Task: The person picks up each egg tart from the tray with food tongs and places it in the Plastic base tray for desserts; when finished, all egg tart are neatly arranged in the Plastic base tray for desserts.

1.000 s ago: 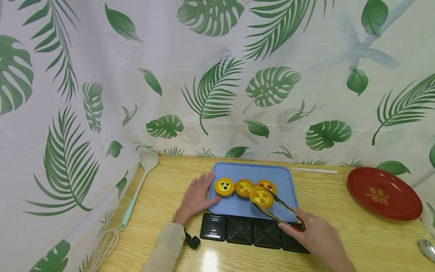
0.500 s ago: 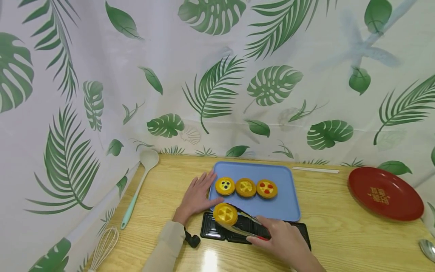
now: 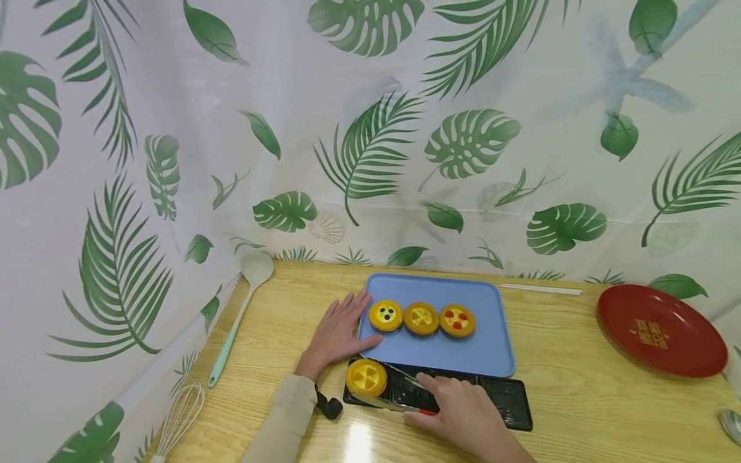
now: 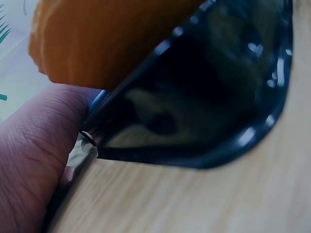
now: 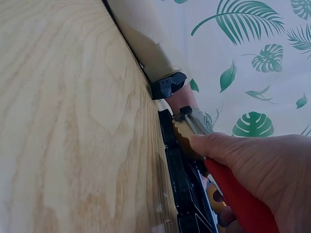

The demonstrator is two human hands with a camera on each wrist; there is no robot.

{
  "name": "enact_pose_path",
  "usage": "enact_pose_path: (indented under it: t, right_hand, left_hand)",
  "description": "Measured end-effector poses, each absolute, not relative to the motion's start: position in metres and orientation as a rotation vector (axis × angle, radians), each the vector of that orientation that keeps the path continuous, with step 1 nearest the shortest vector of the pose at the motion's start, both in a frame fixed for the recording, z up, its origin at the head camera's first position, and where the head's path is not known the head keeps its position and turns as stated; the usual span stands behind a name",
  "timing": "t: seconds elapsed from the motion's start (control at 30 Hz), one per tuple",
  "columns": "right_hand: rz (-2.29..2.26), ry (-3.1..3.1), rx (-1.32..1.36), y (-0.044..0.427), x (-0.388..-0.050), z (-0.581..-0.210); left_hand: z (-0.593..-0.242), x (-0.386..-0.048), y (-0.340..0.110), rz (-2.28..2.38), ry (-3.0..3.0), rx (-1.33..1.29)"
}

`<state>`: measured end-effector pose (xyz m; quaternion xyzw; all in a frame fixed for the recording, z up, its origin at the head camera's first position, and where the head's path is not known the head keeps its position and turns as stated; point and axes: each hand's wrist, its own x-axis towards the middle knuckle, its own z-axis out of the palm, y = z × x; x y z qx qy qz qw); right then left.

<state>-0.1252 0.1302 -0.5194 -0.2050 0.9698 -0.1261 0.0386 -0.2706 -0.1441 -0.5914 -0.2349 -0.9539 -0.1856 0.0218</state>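
Observation:
My right hand (image 3: 463, 411) grips red-handled metal tongs (image 3: 379, 402), whose arms lie on both sides of an egg tart (image 3: 366, 377) with wedge-shaped yellow topping. This tart is at the leftmost compartment of the black sectioned tray (image 3: 508, 400); seen from the left wrist, it is tilted above the rim, and I cannot tell whether it touches the bottom. My left hand (image 3: 338, 331) rests with fingers extended at the left edge of the blue tray (image 3: 463, 357). On the blue tray stand three tarts in a row: blue-dotted (image 3: 384, 316), wedge-topped (image 3: 420, 318) and red-dotted (image 3: 457, 320).
A skimmer or ladle with mint handle (image 3: 223, 357) and a whisk (image 3: 181, 418) lie at the left. White chopsticks (image 3: 541, 289) lie behind the blue tray. At the right are a red oval plate (image 3: 689, 347) and part of a spoon (image 3: 731, 424). A leaf-patterned curtain (image 3: 370, 244) borders the table.
My right hand has carried the tart in the tongs leftward and toward me, from over the blue tray to the black tray's left compartment. The left hand has stayed at the blue tray's edge.

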Motion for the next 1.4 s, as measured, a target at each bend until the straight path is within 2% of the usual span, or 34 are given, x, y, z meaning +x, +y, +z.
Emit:
enact_pose_path:
  t: [0.47,0.9,1.4]
  right_hand:
    - [-0.531,2.979,-0.396,0.140,-0.123,-0.507]
    - [-0.579,3.067,-0.176,0.190,-0.136,-0.500]
    - [-0.490,3.069,-0.038,0.253,-0.172,-0.506]
  left_hand:
    - [-0.589,-0.268,-0.143,-0.588,-2.940,-0.730]
    - [-0.591,-0.269,-0.143,-0.597,-2.944,-0.723]
    - [-0.588,-0.268,-0.142,-0.603,-2.967,-0.713]
